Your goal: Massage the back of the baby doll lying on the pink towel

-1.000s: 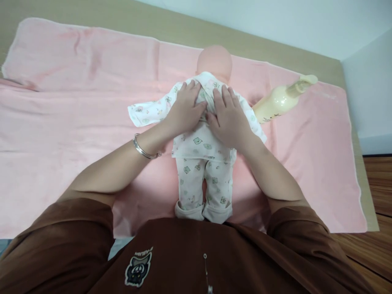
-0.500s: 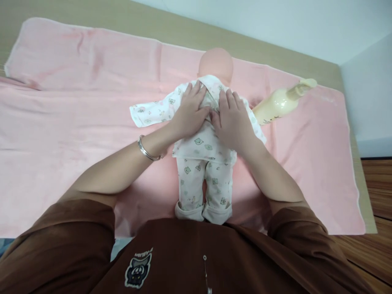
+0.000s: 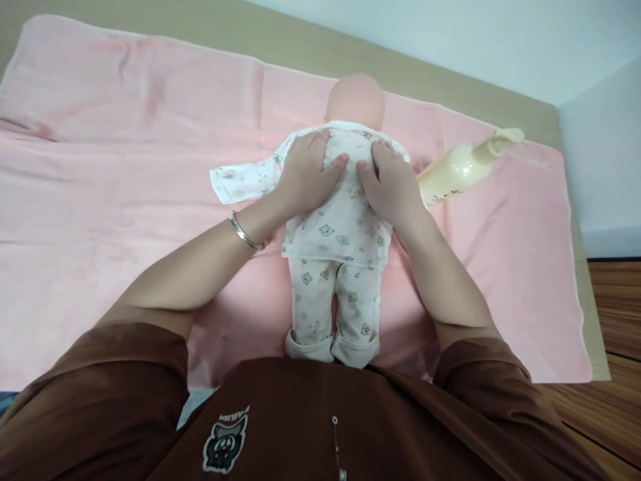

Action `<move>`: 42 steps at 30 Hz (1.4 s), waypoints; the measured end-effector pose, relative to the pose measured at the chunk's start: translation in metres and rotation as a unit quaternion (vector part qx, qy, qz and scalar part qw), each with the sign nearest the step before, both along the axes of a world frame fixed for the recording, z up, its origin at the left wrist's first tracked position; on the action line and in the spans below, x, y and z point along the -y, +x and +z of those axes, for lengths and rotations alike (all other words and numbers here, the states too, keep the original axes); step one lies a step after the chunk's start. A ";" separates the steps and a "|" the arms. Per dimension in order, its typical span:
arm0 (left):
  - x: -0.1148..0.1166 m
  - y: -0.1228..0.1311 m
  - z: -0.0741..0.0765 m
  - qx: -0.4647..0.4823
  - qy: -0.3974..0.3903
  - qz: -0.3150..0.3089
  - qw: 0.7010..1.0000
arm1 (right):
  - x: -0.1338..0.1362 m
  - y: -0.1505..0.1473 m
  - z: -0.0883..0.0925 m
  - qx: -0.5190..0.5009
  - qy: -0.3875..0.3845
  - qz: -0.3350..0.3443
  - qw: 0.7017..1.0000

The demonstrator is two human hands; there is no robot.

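Note:
A baby doll (image 3: 336, 227) in white printed clothes lies on a pink towel (image 3: 125, 174), its bald head (image 3: 355, 100) pointing away from me. My left hand (image 3: 305, 174) lies flat on the left side of the doll's upper torso, fingers stretched out. My right hand (image 3: 390, 184) rests flat on the right side, fingers slightly spread. Both palms press on the printed shirt and neither hand grips anything. One empty-looking sleeve (image 3: 240, 180) sticks out to the left. A silver bangle (image 3: 245, 234) circles my left wrist.
A cream bottle (image 3: 461, 170) with a pump top lies on its side on the towel, just right of my right hand. The towel covers a wooden table (image 3: 300, 50) that meets a white wall. Wooden floor (image 3: 615, 314) shows at the right.
Both hands slid apart and outward across the doll's upper torso, smoothing the shirt flat. The bunched fabric between them is gone. The view shifted slightly.

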State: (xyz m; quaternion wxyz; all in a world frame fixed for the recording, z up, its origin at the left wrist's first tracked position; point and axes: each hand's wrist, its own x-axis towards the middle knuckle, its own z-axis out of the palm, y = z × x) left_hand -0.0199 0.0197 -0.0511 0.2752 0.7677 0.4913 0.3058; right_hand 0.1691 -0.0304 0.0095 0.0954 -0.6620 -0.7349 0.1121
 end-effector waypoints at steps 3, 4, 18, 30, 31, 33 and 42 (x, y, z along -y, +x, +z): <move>0.001 0.000 0.001 -0.008 -0.004 0.004 1.000 | -0.005 0.003 -0.006 0.008 0.009 -0.003 1.000; 0.002 0.000 0.001 -0.008 -0.003 0.003 1.000 | -0.005 0.004 -0.009 0.012 0.017 -0.001 1.000; 0.002 0.001 -0.006 0.010 0.007 0.038 0.999 | -0.016 0.013 -0.044 0.023 0.088 -0.013 0.996; 0.005 0.008 0.002 -0.038 -0.030 0.051 0.997 | -0.014 0.013 -0.041 0.034 0.094 -0.023 0.995; 0.007 0.008 0.004 -0.039 -0.026 0.049 0.998 | -0.013 0.013 -0.042 0.034 0.097 -0.021 0.995; 0.013 0.007 0.010 -0.051 -0.014 0.047 0.997 | -0.013 0.013 -0.044 0.031 0.102 -0.017 0.994; 0.054 0.013 0.040 -0.139 0.060 0.054 0.987 | -0.008 0.009 -0.042 0.019 0.110 -0.008 0.994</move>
